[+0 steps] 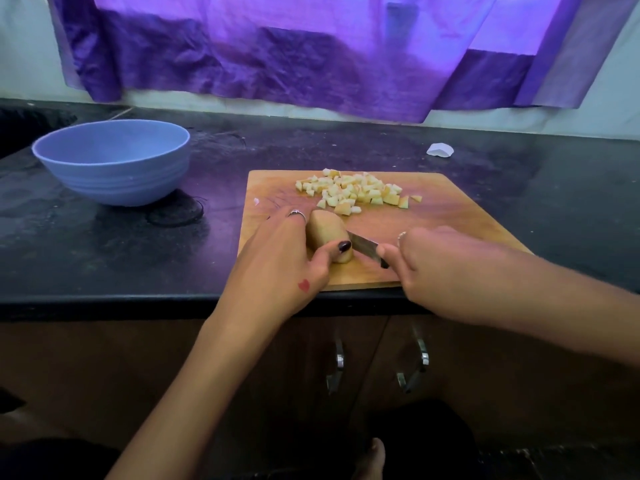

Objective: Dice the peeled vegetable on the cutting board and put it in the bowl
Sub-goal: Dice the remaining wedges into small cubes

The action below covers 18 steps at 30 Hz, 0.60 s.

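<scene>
Vegetable: a peeled pale chunk [328,241] lies on the near left part of the cutting board [443,216], at the centre of the frame.
Left hand: the left hand [280,258] has its grip curled round the chunk, thumb with a dark nail across the near end, a ring on one finger above it.
Right hand: the right hand [440,265] has its grip closed round the handle of the knife [363,247], which is mostly hidden by the fingers.
Knife: the blade points toward the frame's left, its tip touching the right side of the chunk.
Diced pieces: a heap of small cubes [356,190] sits on the far part of the board, apart from the chunk.
Bowl: a blue bowl [112,161] stands upright on the dark desk [104,258], in the frame's left, well apart from the board.
Desk extras: a small white scrap [440,149] lies upper right of the board.
Background: a purple curtain [277,53] hangs across the top of the frame; cabinet handles [415,362] show below the desk edge.
</scene>
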Motion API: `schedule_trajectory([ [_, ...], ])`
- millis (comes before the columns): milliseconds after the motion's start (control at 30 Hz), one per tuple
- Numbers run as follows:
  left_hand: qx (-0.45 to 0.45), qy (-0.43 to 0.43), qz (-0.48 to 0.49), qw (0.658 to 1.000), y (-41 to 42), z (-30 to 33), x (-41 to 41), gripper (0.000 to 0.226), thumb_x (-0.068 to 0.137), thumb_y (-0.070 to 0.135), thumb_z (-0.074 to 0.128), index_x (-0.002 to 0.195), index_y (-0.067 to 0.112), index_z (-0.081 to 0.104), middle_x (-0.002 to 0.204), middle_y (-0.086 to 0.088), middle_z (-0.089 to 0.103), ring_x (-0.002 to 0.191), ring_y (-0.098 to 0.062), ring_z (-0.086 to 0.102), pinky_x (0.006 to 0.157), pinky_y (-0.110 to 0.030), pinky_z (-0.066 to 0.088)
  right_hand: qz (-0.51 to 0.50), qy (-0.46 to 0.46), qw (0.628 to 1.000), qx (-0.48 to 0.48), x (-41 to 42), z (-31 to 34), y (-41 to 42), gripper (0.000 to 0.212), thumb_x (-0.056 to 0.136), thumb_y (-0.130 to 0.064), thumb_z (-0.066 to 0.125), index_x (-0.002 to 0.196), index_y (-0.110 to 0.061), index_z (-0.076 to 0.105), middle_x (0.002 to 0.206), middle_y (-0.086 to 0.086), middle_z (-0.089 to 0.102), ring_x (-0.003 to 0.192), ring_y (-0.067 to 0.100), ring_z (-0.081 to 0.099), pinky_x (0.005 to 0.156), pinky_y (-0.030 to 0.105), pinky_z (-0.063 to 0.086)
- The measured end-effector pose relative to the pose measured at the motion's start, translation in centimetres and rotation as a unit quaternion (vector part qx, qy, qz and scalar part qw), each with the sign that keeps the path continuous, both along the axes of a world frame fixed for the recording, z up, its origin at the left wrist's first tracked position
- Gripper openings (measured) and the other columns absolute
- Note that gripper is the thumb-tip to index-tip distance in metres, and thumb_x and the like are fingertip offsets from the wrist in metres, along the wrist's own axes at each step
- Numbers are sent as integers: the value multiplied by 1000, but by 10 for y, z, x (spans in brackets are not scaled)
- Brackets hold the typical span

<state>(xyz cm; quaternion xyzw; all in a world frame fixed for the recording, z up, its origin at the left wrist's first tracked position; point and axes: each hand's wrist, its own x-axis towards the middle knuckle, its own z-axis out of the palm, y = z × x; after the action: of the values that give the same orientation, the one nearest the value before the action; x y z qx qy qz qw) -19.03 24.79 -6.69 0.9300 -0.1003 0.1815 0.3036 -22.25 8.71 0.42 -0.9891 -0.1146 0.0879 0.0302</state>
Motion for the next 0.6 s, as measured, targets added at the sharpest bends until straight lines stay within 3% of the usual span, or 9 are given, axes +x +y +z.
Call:
schedule_trajectory([
  [67, -5, 9, 5, 1000, 0, 0, 0, 57, 81, 54, 54, 128, 21, 52, 126, 7, 53, 119, -12, 46, 102, -36, 39, -15, -2, 999, -31, -3, -5, 4, 24, 102, -30, 34, 116, -17, 49, 74, -1, 37, 60, 10, 38, 50, 24, 32],
  [200, -9, 35, 8, 999, 1, 7, -2, 58, 79, 60, 52, 123, 22, 55, 126, 7, 53, 118, -12, 47, 101, -35, 40, -3, -34, 996, -80, -21, -16, -9, 27, 103, -36, 30, 121, -20, 42, 71, -6, 33, 63, 13, 38, 57, 28, 36],
  [267, -17, 24, -5, 1000, 2, 8, -3, 57, 81, 52, 57, 130, 24, 52, 133, 9, 50, 125, -9, 42, 106, -32, 35, -27, -43, 996, -75, -23, -12, -18, 26, 102, -38, 28, 114, -20, 44, 70, -6, 35, 59, 11, 36, 49, 25, 31],
  [400, -34, 18, -3, 999, 2, 8, -8, 57, 82, 53, 60, 134, 30, 49, 136, 16, 48, 126, -5, 42, 104, -36, 39, -61, -17, 997, 37, -21, 0, -23, 39, 102, -40, 25, 74, -16, 40, 65, -1, 45, 51, 11, 41, 43, 24, 27],
  [600, -41, 25, 6, 999, 3, 9, -11, 67, 77, 64, 54, 136, 32, 48, 133, 19, 51, 124, -3, 43, 102, -40, 41, -40, -33, 989, 140, -11, 2, 1, 42, 102, -40, 25, 66, -21, 37, 65, -1, 42, 50, 11, 39, 38, 20, 27],
])
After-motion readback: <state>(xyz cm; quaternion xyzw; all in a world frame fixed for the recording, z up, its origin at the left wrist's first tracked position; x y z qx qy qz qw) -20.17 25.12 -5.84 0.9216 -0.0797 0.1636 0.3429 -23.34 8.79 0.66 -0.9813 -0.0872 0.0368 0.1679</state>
